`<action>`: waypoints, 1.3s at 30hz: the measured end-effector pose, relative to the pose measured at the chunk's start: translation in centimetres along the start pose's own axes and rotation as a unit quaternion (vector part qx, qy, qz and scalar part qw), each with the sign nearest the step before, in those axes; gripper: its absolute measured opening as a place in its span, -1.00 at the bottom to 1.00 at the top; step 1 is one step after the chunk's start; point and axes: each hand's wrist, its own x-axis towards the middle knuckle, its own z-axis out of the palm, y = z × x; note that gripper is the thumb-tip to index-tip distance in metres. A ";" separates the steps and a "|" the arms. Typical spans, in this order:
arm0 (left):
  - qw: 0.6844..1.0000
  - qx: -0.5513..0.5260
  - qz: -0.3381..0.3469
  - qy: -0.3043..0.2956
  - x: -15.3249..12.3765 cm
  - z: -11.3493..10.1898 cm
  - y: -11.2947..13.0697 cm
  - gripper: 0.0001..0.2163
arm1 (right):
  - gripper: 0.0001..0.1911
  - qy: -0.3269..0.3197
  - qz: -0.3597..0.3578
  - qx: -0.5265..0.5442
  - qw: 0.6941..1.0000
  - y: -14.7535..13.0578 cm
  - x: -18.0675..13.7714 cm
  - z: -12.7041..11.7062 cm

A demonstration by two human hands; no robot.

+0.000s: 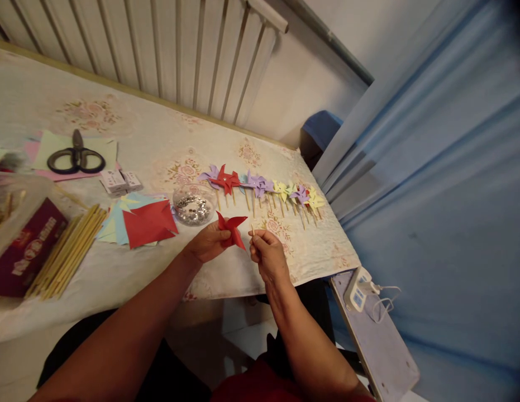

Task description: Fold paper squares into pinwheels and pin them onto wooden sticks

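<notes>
My left hand (209, 243) is closed on a red paper pinwheel (231, 229), held just above the table's front edge. My right hand (266, 254) pinches a thin wooden stick (252, 229), whose tip pokes up right beside the pinwheel. A small clear bowl of shiny pins (193, 205) stands just behind my left hand. A row of finished pinwheels on sticks (263, 187), red, purple and yellow, lies on the flowered tablecloth (167, 156) beyond my hands.
Cut paper squares, red on top (146, 222), lie left of the bowl. A bundle of wooden sticks (67, 251), a red box (27, 248), black scissors (75, 158) on paper sheets and small boxes (119, 180) lie further left. A radiator (159, 50) and blue curtain (444, 184) bound the table.
</notes>
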 end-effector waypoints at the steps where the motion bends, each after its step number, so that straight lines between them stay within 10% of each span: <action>1: 1.000 0.001 0.001 -0.002 0.0 0.1 -0.1 -0.80 | -0.77 0.001 -0.003 -0.003 1.000 0.0 -0.1 0.1; 39: 0.996 -0.086 -0.010 0.000 -0.5 1.1 0.0 -0.72 | -0.84 0.019 -0.026 -0.004 0.999 0.2 -3.0 4.3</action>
